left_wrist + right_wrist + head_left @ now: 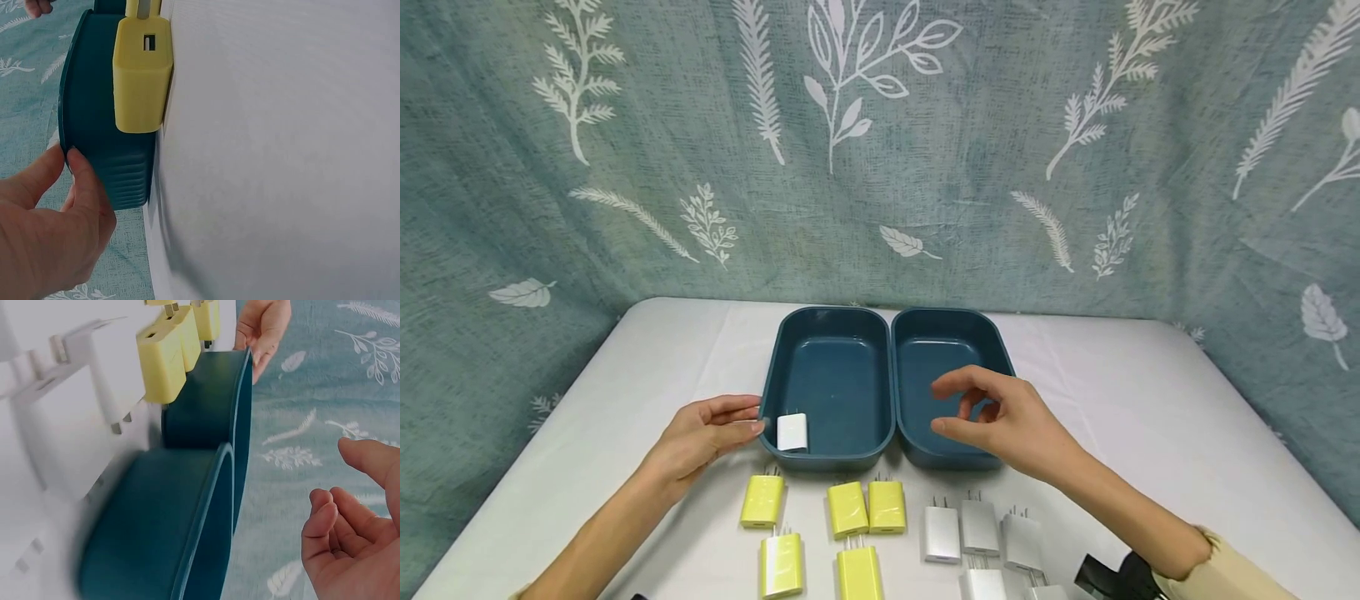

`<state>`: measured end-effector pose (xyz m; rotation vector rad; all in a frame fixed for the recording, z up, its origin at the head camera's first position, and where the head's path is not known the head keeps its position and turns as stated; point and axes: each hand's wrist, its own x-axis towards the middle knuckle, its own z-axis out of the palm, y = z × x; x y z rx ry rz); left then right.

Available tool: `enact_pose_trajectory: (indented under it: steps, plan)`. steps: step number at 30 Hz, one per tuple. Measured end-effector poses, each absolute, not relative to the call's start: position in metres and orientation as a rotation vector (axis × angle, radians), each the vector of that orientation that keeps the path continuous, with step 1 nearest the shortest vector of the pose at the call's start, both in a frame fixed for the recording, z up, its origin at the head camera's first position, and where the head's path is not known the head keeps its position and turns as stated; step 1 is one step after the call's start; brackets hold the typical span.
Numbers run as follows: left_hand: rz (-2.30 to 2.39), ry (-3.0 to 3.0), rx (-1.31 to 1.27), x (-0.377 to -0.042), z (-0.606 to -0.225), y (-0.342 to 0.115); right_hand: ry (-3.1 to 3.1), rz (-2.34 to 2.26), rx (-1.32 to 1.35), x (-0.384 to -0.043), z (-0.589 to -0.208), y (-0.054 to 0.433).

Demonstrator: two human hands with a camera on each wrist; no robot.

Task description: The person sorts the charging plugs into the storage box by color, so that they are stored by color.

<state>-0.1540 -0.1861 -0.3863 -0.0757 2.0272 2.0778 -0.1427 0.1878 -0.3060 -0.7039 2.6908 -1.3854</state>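
Two dark teal bins stand side by side: the left bin [842, 367] and the right bin [951, 333]. My left hand [711, 429] pinches the left bin's rim at its near left side; the left wrist view shows thumb and finger on either side of the edge. Inside that bin, a white charger plug [792, 432] leans in the near left corner. Above the right bin hovers my right hand [1000, 417], thumb and index finger apart, other fingers loosely curled, holding nothing. Yellow charger plugs [847, 508] and white charger plugs [942, 533] lie on the table before the bins.
The table has a white cover [1097, 400], and a teal curtain with white leaf prints [880, 208] hangs behind it. Several yellow plugs are grouped at centre-left, several white ones at centre-right. A black strapped device [1123, 575] sits by the right forearm.
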Motion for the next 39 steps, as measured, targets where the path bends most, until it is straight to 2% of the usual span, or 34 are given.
enact_pose_trajectory:
  steps: [9,26,39]
  plan:
    - [2.099,2.001,-0.090,-0.154,-0.387,-0.187,2.774,-1.386,-0.630,-0.113,-0.309,0.221]
    - [2.121,1.975,-0.094,-0.154,-0.387,-0.186,2.929,-1.191,-0.756,-0.064,-0.360,0.242]
    - [2.119,1.982,-0.080,-0.154,-0.387,-0.186,2.932,-0.868,-0.405,-0.055,-0.388,0.270]
